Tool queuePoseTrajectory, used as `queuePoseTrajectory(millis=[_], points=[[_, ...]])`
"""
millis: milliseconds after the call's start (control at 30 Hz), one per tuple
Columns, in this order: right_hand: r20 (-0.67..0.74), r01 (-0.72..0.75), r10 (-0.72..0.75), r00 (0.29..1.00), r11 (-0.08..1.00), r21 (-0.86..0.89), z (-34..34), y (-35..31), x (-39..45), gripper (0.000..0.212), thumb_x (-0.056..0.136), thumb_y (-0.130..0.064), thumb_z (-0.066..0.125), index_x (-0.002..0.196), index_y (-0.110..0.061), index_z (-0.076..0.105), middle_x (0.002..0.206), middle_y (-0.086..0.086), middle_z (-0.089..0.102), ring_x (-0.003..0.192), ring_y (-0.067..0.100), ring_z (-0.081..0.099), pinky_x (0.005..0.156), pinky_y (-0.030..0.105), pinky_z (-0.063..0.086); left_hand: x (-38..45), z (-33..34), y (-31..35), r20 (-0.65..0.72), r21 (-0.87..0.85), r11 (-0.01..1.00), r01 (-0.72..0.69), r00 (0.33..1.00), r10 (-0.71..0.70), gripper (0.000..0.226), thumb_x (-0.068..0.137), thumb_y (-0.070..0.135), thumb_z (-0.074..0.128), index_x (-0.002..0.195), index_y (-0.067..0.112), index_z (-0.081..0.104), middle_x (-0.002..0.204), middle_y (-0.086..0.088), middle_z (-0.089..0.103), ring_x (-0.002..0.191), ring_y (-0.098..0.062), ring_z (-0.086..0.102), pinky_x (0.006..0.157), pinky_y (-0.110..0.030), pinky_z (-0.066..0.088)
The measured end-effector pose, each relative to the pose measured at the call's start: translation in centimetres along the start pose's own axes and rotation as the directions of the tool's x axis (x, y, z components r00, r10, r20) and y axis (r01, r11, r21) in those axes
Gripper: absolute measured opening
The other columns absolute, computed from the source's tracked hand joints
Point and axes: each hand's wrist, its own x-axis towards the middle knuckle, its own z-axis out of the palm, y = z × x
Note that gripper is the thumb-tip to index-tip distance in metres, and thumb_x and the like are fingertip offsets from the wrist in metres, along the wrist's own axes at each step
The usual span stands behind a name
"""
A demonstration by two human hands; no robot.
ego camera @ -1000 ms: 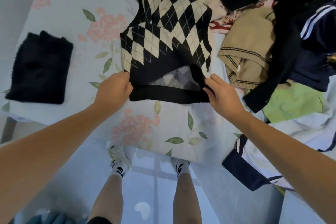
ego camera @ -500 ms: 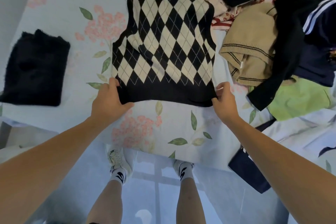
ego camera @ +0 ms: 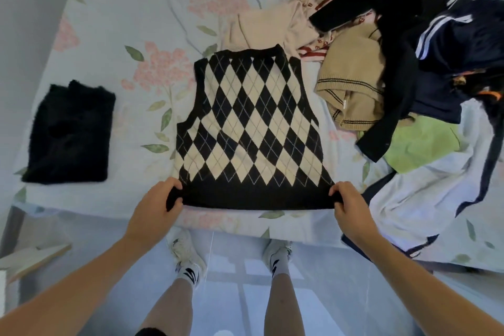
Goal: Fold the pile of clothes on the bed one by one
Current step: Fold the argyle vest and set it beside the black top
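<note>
A black and cream argyle vest lies spread flat on the floral bed sheet, neck away from me, hem at the bed's near edge. My left hand grips the hem's left corner. My right hand grips the hem's right corner. The pile of unfolded clothes sits to the right: a tan knit, a black garment, a navy piece with white stripes, a lime green item and a cream patterned top.
A folded black fuzzy garment rests on the bed at the left. A white and navy garment hangs over the bed's near right edge. My legs and white shoes stand on the pale floor below. A wooden board lies at lower left.
The vest was bunched and lifted with its hem gaping; it is now pulled toward me and laid flat. Both hands moved apart to the hem corners, nearer the bed's edge.
</note>
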Motion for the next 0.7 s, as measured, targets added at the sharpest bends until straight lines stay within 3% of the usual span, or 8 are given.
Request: queuePoseTrajectory(millis=[100, 267, 400, 500, 567, 633, 700], points=[[0.095, 0.05, -0.042, 0.995, 0.995, -0.083, 1.3, 0.1, 0.3, 0.029, 0.086, -0.009, 0.066, 0.113, -0.02, 0.064, 0.115, -0.003, 0.046, 0.105, 0.022, 0.047, 0.091, 0.039, 0.046, 0.0, 1.2, -1.1, 0.041, 0.08, 0.994, 0.072, 0.996, -0.076, 0.028, 0.091, 0.018, 0.073, 0.109, 0.03, 0.054, 0.092, 0.005, 0.048, 0.084, -0.011, 0.048, 0.07, -0.027, 0.042], [-0.025, 0.165, -0.165, 0.986, 0.986, -0.026, -0.2, -5.0, 6.7, 0.026, 0.092, -0.016, 0.067, 0.118, -0.017, 0.064, 0.123, 0.0, 0.049, 0.115, 0.018, 0.046, 0.095, 0.031, 0.042, 6.3, 0.0, 1.3, -0.08, 0.059, 0.997, 0.049, 0.996, -0.044, 0.026, 0.096, 0.022, 0.065, 0.121, 0.022, 0.057, 0.109, 0.001, 0.053, 0.102, -0.018, 0.052, 0.087, -0.038, 0.049], [-0.126, 0.252, -0.249, 0.96, 0.968, 0.013, -3.3, -10.8, 16.4, 0.028, 0.098, -0.023, 0.06, 0.126, -0.019, 0.061, 0.128, 0.001, 0.055, 0.125, 0.02, 0.048, 0.105, 0.037, 0.043, 16.2, -2.3, 6.3, -0.12, -0.008, 1.0, 0.021, 0.993, -0.022, 0.037, 0.102, 0.031, 0.055, 0.137, 0.018, 0.051, 0.123, -0.003, 0.054, 0.115, -0.018, 0.054, 0.095, -0.035, 0.044], [-0.216, 0.265, -0.244, 0.945, 0.961, 0.074, -6.0, -14.5, 23.3, 0.032, 0.102, -0.02, 0.059, 0.134, -0.016, 0.059, 0.136, 0.004, 0.057, 0.13, 0.021, 0.049, 0.11, 0.033, 0.04, 23.2, -3.7, 10.0, -0.212, -0.078, 0.997, 0.011, 0.977, -0.027, 0.048, 0.102, 0.035, 0.056, 0.144, 0.015, 0.046, 0.135, -0.008, 0.051, 0.125, -0.022, 0.051, 0.098, -0.032, 0.039], [-0.253, 0.274, -0.244, 0.936, 0.957, 0.091, -7.2, -16.1, 27.2, 0.035, 0.103, -0.022, 0.059, 0.137, -0.016, 0.057, 0.139, 0.003, 0.058, 0.131, 0.02, 0.051, 0.112, 0.039, 0.043, 26.8, -4.3, 11.7, -0.223, -0.096, 0.995, 0.032, 0.973, -0.053, 0.055, 0.103, 0.04, 0.055, 0.149, 0.013, 0.043, 0.142, -0.01, 0.05, 0.13, -0.023, 0.05, 0.102, -0.033, 0.04], [-0.195, 0.271, -0.243, 0.95, 0.953, 0.134, -8.0, -17.1, 29.8, 0.039, 0.104, -0.031, 0.059, 0.141, -0.018, 0.055, 0.141, 0.002, 0.058, 0.128, 0.017, 0.053, 0.106, 0.035, 0.045, 29.6, -4.5, 12.7, -0.173, -0.1, 0.992, 0.075, 0.981, -0.091, 0.059, 0.105, 0.046, 0.048, 0.152, 0.013, 0.041, 0.149, -0.011, 0.048, 0.134, -0.026, 0.049, 0.105, -0.035, 0.039], [-0.047, 0.243, -0.238, 0.97, 0.956, 0.168, -8.4, -17.3, 31.5, 0.046, 0.1, -0.036, 0.066, 0.142, -0.021, 0.053, 0.142, 0.002, 0.058, 0.126, 0.017, 0.054, 0.1, 0.032, 0.043, 31.4, -4.8, 13.5, -0.064, -0.087, 0.987, 0.136, 0.988, -0.142, 0.054, 0.107, 0.047, 0.041, 0.149, 0.014, 0.045, 0.148, -0.009, 0.051, 0.129, -0.026, 0.051, 0.101, -0.034, 0.039]])
